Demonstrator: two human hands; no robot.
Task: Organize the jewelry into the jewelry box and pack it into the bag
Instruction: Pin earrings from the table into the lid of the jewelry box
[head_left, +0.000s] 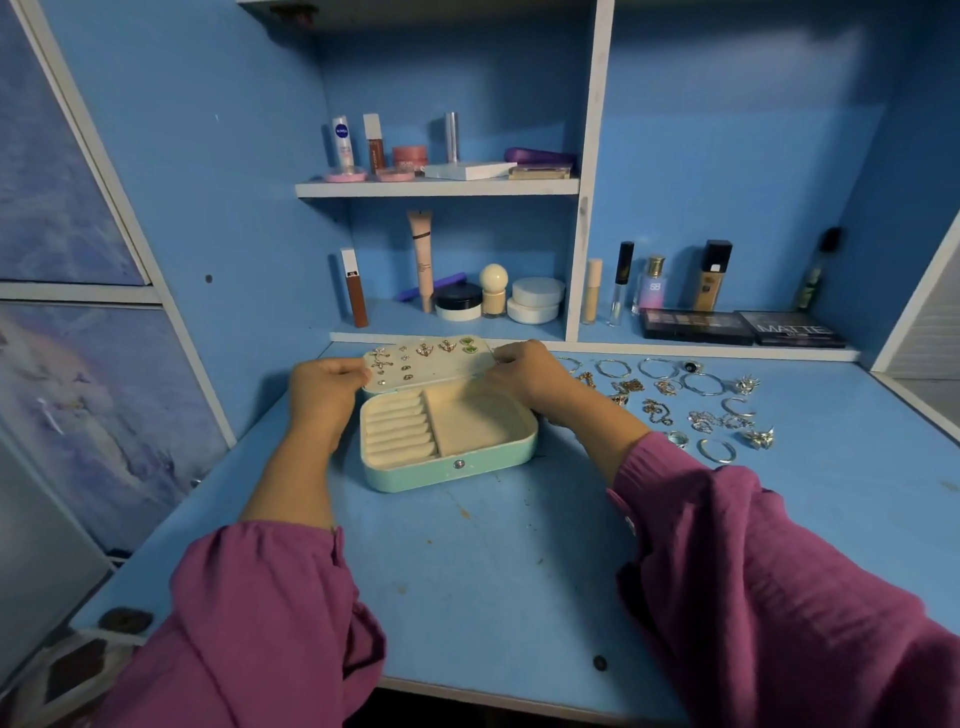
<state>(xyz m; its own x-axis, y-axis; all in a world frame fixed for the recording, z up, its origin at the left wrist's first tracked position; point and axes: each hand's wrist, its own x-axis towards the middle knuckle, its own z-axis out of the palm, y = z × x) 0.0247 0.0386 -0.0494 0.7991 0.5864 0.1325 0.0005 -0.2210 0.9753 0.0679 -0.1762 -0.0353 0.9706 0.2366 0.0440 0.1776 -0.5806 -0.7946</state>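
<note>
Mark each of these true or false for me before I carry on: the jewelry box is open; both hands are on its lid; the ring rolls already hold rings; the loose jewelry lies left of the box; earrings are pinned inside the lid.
1. The jewelry box is open. True.
2. Both hands are on its lid. True: the left hand holds the lid's left edge, the right hand its right edge.
3. The ring rolls already hold rings. False: they are bare, as is the compartment beside them.
4. The loose jewelry lies left of the box. False: it is spread on the desk to the box's right.
5. Earrings are pinned inside the lid. True.
</note>
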